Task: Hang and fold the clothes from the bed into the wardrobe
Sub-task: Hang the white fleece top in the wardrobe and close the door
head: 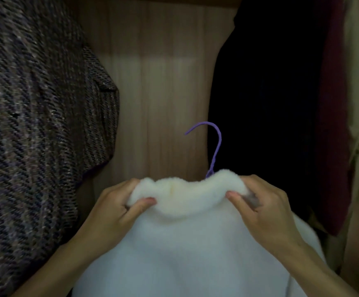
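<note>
Person standing at wardrobe, holding white fleece top (187, 243) by collar. Left hand (114, 209) pinching collar's left end, right hand (266, 211) pinching right end; both closed on fabric. Purple hanger hook (213, 144) rising above collar, nearer right hand, open end curling toward left hand side. Collar's long axis running hand to hand, across wardrobe back panel (163, 93). Tweed coat (35, 125) hanging left of hook, dark garment (266, 103) right of hook. Rail not in view; judging next move lifts hook upward into gap between them.
</note>
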Action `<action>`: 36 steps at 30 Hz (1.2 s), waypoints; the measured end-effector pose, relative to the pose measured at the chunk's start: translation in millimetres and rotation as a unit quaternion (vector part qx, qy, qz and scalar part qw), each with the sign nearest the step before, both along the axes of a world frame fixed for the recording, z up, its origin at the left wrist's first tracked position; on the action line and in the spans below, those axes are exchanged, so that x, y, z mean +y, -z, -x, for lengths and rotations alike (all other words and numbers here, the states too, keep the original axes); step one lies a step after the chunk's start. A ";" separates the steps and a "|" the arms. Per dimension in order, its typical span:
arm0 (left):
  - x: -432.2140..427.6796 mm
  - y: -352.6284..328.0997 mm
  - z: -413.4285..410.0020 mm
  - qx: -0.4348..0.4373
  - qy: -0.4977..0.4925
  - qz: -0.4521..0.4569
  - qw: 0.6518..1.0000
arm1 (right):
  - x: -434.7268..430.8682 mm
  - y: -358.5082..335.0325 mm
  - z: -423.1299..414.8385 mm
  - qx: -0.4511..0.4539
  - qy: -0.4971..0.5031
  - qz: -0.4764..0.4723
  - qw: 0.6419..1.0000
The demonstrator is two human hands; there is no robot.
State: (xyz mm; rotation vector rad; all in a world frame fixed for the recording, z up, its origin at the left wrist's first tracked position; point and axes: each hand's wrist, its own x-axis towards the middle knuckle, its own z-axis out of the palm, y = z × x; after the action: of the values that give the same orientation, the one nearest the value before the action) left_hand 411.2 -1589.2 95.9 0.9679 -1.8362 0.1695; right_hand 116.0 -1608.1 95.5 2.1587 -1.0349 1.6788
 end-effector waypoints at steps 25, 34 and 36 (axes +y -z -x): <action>-223.0 -211.6 -49.3 -0.060 -0.062 0.332 0.939 | -183.5 -213.9 -34.5 0.129 0.101 0.283 0.945; -276.3 -278.5 -41.0 -0.068 -0.099 0.454 0.883 | -222.6 -280.0 -33.7 0.099 0.134 0.354 0.920; -285.3 -291.6 -40.6 -0.063 -0.100 0.474 0.873 | -229.3 -293.4 -35.3 0.102 0.152 0.363 0.914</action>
State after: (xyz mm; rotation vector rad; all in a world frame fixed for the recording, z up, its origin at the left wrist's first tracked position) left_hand 451.9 -1874.5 387.5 0.4279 -1.4571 1.1651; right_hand 151.3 -1837.4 388.9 1.5452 -0.5212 1.3561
